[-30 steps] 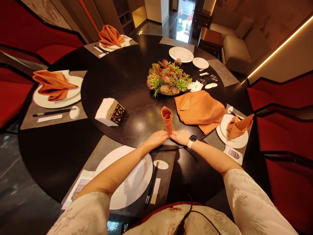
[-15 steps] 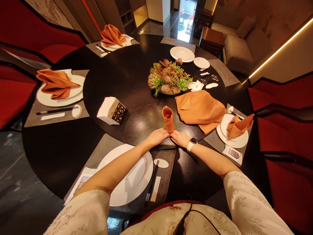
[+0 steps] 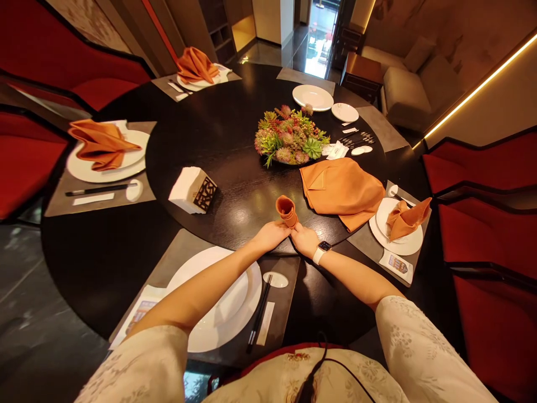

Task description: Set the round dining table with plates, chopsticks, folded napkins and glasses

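Evidently we have a cloth item under examination: an orange napkin roll (image 3: 286,209), standing just short of upright near the edge of the dark turntable (image 3: 235,204); its hollow mouth faces up and toward us. The left hand (image 3: 272,235) and the right hand (image 3: 305,242) meet at its foot, each clamped on the lower end; the exact placing of the fingertips is hidden from us.

We judge the roll light and soft, with some stiffness lent by its wound layers; it should not slip or break, though it could loosen or sag if released; the base, where the layers gather, appears the soundest place to hold, and the thin upper rim the weakest.

As to materials, we record a smooth, loosely layered napkin pile (image 3: 342,190) of like orange cloth to the right; a turntable surface with a faint grain and a dull sheen; a round, glossy white plate (image 3: 252,294) on a flat grey placemat (image 3: 291,280); slim dark chopsticks (image 3: 260,313) beside it; a box-shaped tissue holder (image 3: 204,193) with dark lattice sides; a spiky, rounded flower arrangement (image 3: 289,137) beyond.
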{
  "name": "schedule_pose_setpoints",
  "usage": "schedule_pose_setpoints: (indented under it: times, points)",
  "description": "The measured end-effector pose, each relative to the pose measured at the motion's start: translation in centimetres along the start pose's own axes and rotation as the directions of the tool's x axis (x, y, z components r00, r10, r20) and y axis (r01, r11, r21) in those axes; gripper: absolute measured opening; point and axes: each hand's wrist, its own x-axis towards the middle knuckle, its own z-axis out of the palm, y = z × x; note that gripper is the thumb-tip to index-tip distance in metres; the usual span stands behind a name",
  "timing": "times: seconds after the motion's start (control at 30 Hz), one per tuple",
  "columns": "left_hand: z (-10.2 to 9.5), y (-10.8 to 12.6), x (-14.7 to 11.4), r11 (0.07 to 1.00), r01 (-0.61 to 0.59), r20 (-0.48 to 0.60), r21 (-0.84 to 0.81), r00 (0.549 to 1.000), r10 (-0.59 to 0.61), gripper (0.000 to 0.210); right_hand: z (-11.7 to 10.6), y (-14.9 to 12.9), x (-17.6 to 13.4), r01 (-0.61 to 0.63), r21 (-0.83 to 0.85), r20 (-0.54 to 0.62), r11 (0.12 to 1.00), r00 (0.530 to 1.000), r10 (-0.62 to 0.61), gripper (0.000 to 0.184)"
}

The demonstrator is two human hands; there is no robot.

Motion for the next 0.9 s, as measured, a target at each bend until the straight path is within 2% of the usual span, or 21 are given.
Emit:
schedule_pose_setpoints:
  times: [0.1,0.17,0.23,0.27,0.37,0.43,0.5,0.57,0.63,0.73,0.9]
  points:
    - [-0.5,0.8,0.1,0.999,-0.014,0.052,0.029,0.999,0.012,0.017,0.1,1.6,-0.2,-0.045,0.287,-0.095,0.957,0.993,0.075,0.019]
    - [-0.7,1.2,0.0,0.999,-0.038,0.057,0.028,0.998,0.036,0.017,0.2,2.9,0.1,-0.021,0.445,-0.152,0.895,0.983,0.099,0.045]
    - [-0.8,1.5,-0.1,0.998,-0.057,0.057,0.021,0.997,0.055,0.02,0.4,3.8,0.5,0.068,0.53,-0.168,0.845,0.985,0.027,0.071]
    - [-0.9,1.6,-0.2,0.998,-0.056,0.062,0.017,0.997,0.054,0.021,0.6,4.1,0.8,0.119,0.563,-0.158,0.818,0.987,-0.034,0.074]
    - [-1.9,2.2,-1.0,0.999,-0.031,0.062,-0.018,0.998,0.032,0.018,0.9,3.9,0.9,0.169,0.69,-0.12,0.703,0.986,-0.119,0.059]
    - [-3.2,2.7,-1.8,0.997,-0.004,0.01,-0.078,1.0,0.005,0.018,0.9,3.0,0.4,0.159,0.788,-0.127,0.595,0.987,-0.096,0.056]
    - [-5.1,3.3,-2.7,0.988,-0.009,-0.063,-0.156,0.998,-0.001,0.018,0.3,1.6,-0.4,0.16,0.873,-0.151,0.461,0.987,-0.056,0.062]
    - [-7.3,4.0,-3.5,0.976,-0.039,-0.121,-0.216,0.993,0.013,0.018,-0.7,0.0,-1.3,0.179,0.928,-0.183,0.328,0.983,-0.018,0.07]
    - [-9.8,4.8,-4.1,0.967,-0.071,-0.165,-0.246,0.986,0.031,0.02,-2.3,-1.6,-2.1,0.218,0.946,-0.226,0.24,0.974,0.009,0.076]
    - [-13.5,6.0,-4.7,0.964,-0.096,-0.219,-0.247,0.975,0.041,0.025,-5.1,-3.7,-3.1,0.286,0.932,-0.303,0.221,0.952,0.046,0.079]
    - [-18.4,7.6,-6.1,0.977,-0.061,-0.292,-0.204,0.956,-0.001,0.033,-9.3,-6.6,-5.0,0.398,0.86,-0.435,0.319,0.899,0.054,0.073]
